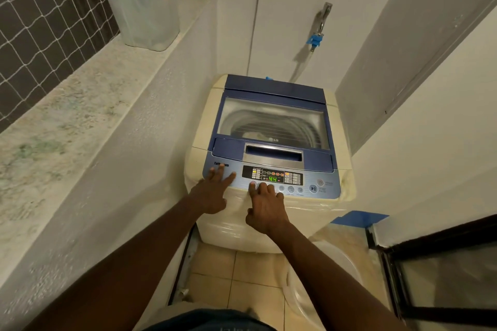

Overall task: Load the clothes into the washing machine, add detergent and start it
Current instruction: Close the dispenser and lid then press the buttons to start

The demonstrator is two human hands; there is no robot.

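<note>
Programming now: spread left hand [215, 185] rests on the cream top-loading washing machine's blue control panel [330, 191], right hand [266, 204] fingers extended on buttons; start button [313, 188] likely next.

Machine: cream top-loading washing machine [242, 226] with a blue top, standing upright in a corner.
Lid: blue-framed glass lid [274, 121], closed flat.
Clothes: pale clothes [254, 135] dimly visible through the glass.
Panel: blue control panel [271, 177], green digits reading 44.
</note>
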